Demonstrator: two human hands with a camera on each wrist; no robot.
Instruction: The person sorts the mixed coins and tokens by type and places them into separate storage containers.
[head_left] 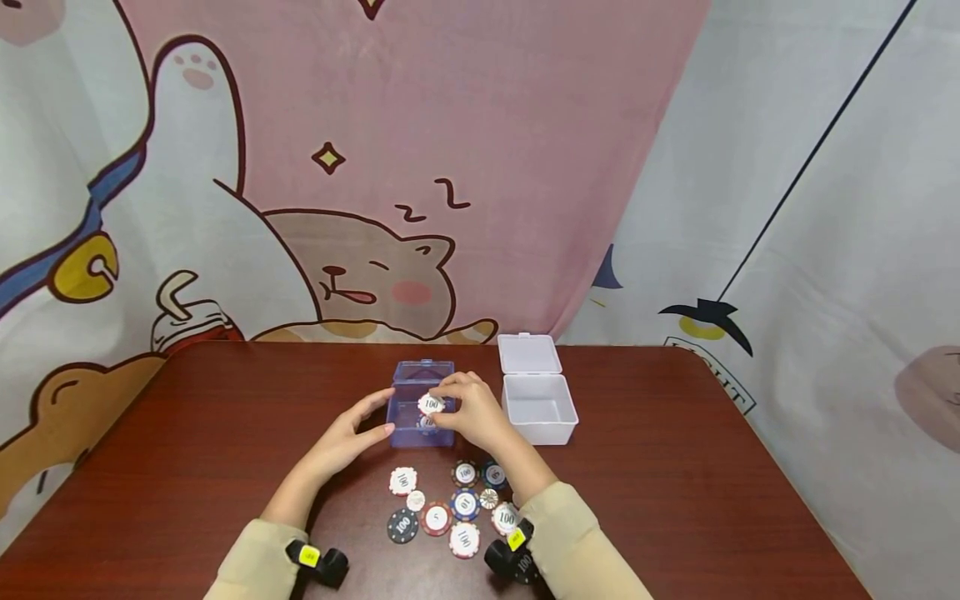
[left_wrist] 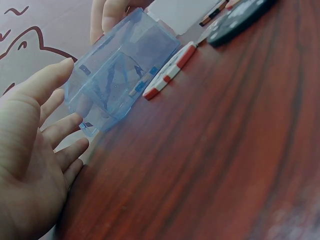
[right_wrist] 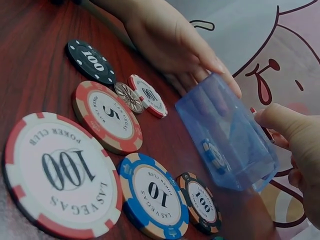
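A see-through blue plastic box stands on the table with its lid raised at the back. Over its right part my right hand pinches a white poker chip marked 100 between thumb and fingers. Inside the box, below that chip, lies a blue-and-white poker chip, seen through the wall in the right wrist view. My left hand has its thumb and fingers spread at the box's left side, fingertips right at the wall. In the left wrist view the box hides part of the right hand.
A white plastic box with its lid up stands just right of the blue one. In front, several poker chips lie loosely, among them a red chip, a blue chip and a black chip. Small silvery discs lie between them.
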